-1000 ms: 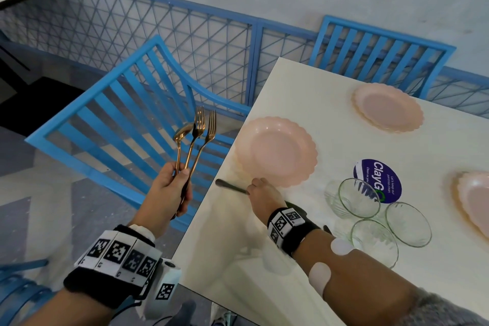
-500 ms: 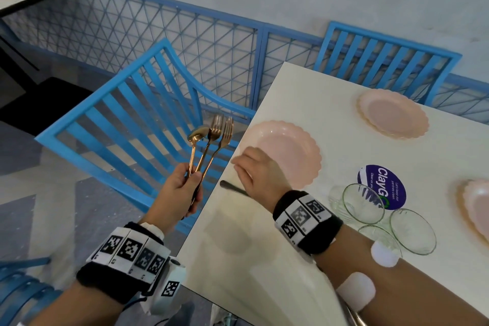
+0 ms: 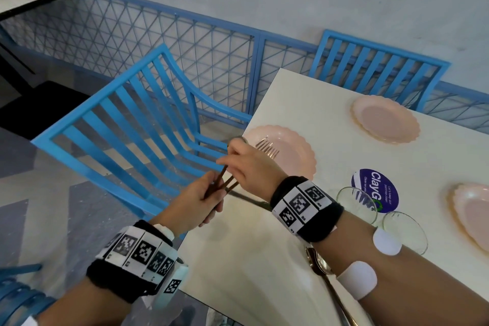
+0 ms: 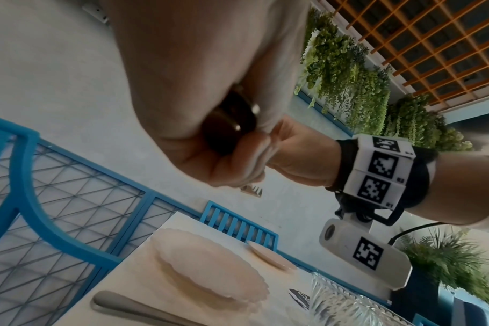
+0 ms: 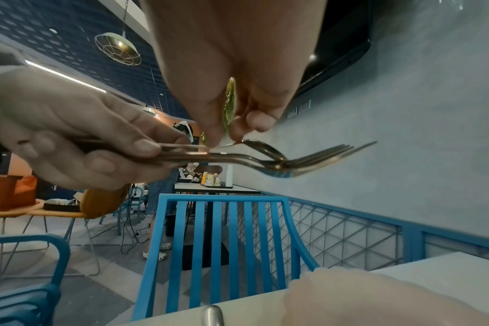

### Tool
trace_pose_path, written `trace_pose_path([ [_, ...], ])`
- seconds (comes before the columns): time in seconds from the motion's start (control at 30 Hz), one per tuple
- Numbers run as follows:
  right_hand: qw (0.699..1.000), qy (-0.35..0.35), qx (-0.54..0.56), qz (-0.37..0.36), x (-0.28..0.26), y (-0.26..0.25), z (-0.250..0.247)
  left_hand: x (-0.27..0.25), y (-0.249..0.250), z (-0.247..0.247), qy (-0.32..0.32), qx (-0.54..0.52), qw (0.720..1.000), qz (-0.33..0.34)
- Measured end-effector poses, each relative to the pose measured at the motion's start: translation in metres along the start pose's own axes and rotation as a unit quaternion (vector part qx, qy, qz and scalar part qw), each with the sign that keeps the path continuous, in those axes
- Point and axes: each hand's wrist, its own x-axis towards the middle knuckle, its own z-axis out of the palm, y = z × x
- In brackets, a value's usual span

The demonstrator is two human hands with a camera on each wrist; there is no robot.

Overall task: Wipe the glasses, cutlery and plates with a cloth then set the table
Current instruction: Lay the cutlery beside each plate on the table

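Note:
My left hand (image 3: 209, 193) grips the handles of a gold spoon and two gold forks (image 3: 267, 147) at the table's left edge. Their tines point over the near pink plate (image 3: 293, 164). My right hand (image 3: 229, 153) reaches across and pinches the spoon (image 5: 261, 146) at its neck, just above the forks (image 5: 321, 155). In the right wrist view my left hand (image 5: 98, 152) is wrapped round all three handles. A silver knife (image 3: 244, 197) lies on the table beneath my hands. No cloth is in view.
Two more pink plates (image 3: 385, 119) (image 3: 471, 216) and clear glass bowls (image 3: 357, 204) (image 3: 404, 233) sit on the white table (image 3: 264, 259). Another spoon (image 3: 321, 264) lies under my right forearm. Blue chairs (image 3: 127, 124) stand at the left and far edges.
My right hand left the knife on the table and rose to the bundle, now pinching the spoon. My left hand tilted the cutlery rightward over the near plate.

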Motion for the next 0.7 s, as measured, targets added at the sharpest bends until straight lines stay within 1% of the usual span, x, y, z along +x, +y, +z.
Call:
trace_pose_path([
  [0.07,0.999,-0.039,-0.028,0.005,0.000,0.003,-0.002,0.002,0.002,0.002,-0.005,0.009,1.000,0.003],
  [0.2,0.992,-0.082,-0.098,-0.021,0.004,0.006,-0.006,0.003,0.005,0.005,-0.012,-0.013,1.000,-0.003],
  [0.27,0.989,-0.083,-0.118,-0.022,0.006,0.007,-0.008,0.004,0.005,0.006,-0.007,-0.026,1.000,-0.014],
  [0.3,0.988,-0.077,-0.132,-0.035,0.006,0.006,-0.009,0.004,0.005,0.006,0.003,-0.043,0.999,-0.024],
  [0.33,0.987,-0.058,-0.141,-0.059,0.004,0.005,-0.009,0.005,0.003,0.006,0.017,-0.069,0.997,-0.038],
  [0.4,0.982,-0.078,-0.156,-0.069,0.003,0.003,-0.011,0.007,-0.001,0.004,0.045,-0.107,0.992,-0.056],
  [0.43,0.977,-0.094,-0.178,-0.066,0.001,0.001,-0.011,0.008,-0.003,0.003,0.057,-0.107,0.991,-0.060],
  [0.53,0.974,-0.077,-0.205,-0.065,-0.010,-0.002,-0.009,0.015,-0.011,-0.001,0.117,-0.075,0.988,-0.069],
  [0.6,0.976,-0.084,-0.195,-0.052,-0.021,0.007,0.007,0.020,-0.017,-0.007,0.170,-0.055,0.982,-0.060],
  [0.63,0.975,-0.102,-0.193,-0.044,-0.028,0.007,0.016,0.021,-0.019,-0.011,0.195,-0.043,0.979,-0.051],
  [0.7,0.970,-0.172,-0.172,0.028,-0.042,0.006,0.031,0.022,-0.021,-0.019,0.230,-0.028,0.972,-0.027],
])
